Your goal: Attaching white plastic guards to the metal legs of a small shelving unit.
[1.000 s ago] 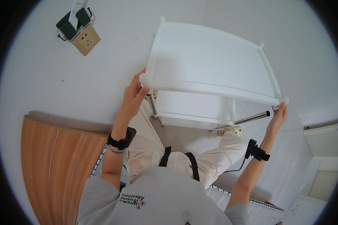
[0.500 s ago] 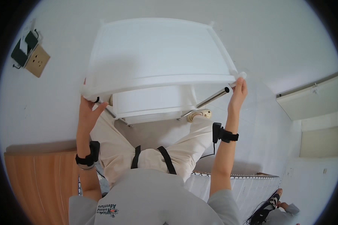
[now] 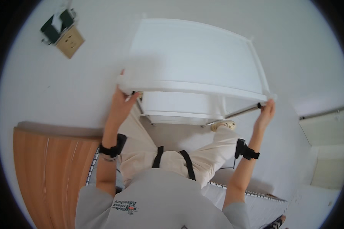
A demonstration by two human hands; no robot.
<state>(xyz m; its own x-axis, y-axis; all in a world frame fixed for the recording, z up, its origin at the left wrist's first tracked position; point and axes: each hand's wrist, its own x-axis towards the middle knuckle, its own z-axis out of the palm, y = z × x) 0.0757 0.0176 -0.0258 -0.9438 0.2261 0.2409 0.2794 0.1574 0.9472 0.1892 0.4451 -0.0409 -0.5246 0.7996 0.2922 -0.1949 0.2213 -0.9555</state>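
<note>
In the upper left, a dark green holder [image 3: 48, 30] has a white object [image 3: 57, 23] in it. Your left hand [image 3: 120, 105] grasps the lower-left corner of the white tray [image 3: 195, 57], your right hand [image 3: 266, 112] its lower-right corner; the tray spans the upper centre, between your grips.

Tan socket plate [image 3: 70, 42] beside a dark green holder [image 3: 49, 29] on the pale wall [image 3: 46, 105]; wood-toned panel [image 3: 51, 171] lower left; right, perhaps a white cabinet [image 3: 325, 128]
</note>
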